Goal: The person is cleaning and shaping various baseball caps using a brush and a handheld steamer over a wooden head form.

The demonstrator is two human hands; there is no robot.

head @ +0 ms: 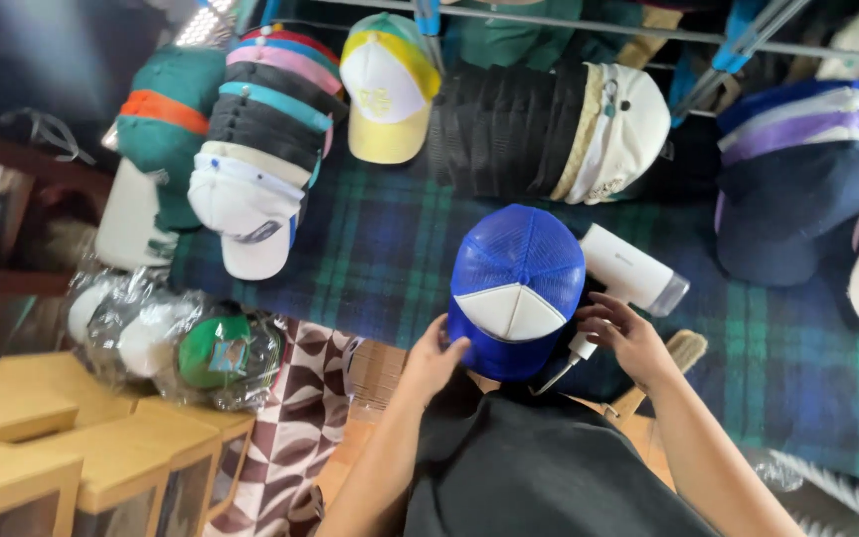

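Observation:
A blue mesh cap with a white front panel stands on the dark blue and green plaid cloth right before me. My left hand grips the cap's lower left edge at the brim. My right hand rests at the cap's right side, fingers touching a small white cord or plug beside it. A white handheld steamer lies just behind the right hand, partly hidden by the cap.
Stacks of caps line the back: teal and orange, mixed colours with a white cap, a yellow and white one, black and cream, navy and purple. Bagged caps and wooden boxes sit at left.

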